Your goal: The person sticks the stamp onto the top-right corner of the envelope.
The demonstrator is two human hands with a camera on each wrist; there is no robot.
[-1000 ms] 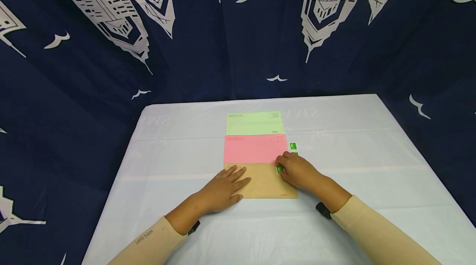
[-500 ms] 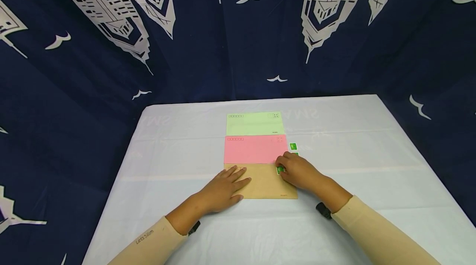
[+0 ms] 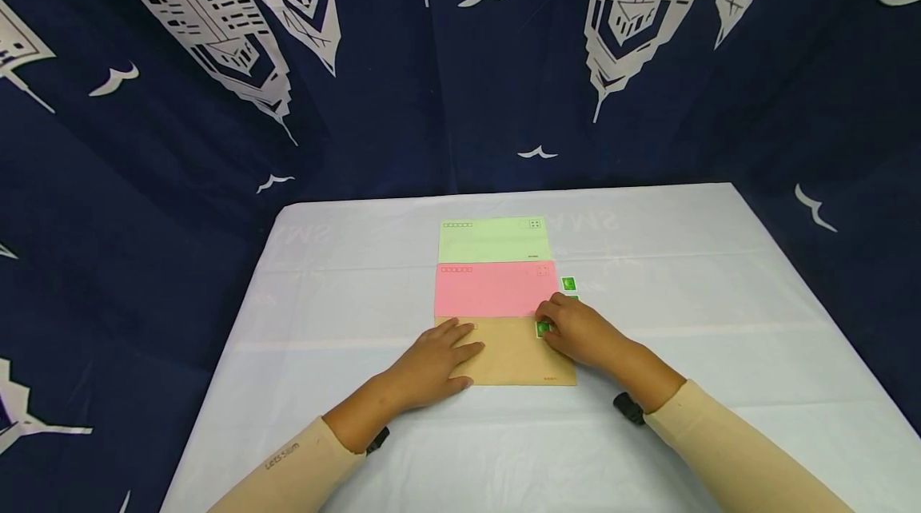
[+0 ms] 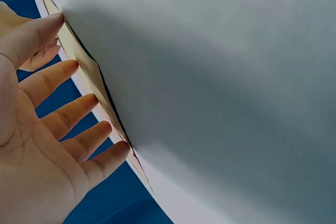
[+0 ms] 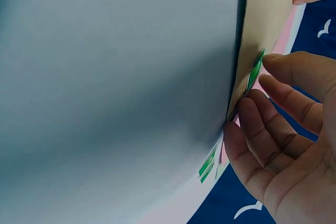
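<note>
Little has moved in half a second as two hands work over a tan envelope point(image 3: 514, 353) on a white counter point(image 3: 719, 297). Fingers spread wide, the left hand point(image 3: 426, 369) rests on the envelope's left side, holding nothing. At the opposite end, the right hand point(image 3: 584, 333) is bent narrow, thumb and index finger pinching a small green stamp point(image 3: 543, 329) at the envelope's upper right corner. White-bordered and partly hidden by the fingers, the stamp looks slightly bowed in the right wrist view. Just beyond lie a pink envelope point(image 3: 489, 289) and a light green envelope point(image 3: 492, 241), edge to edge. Beside the pink one is a second stamp point(image 3: 569, 284). The pinched stamp keeps its earlier spot.
</note>
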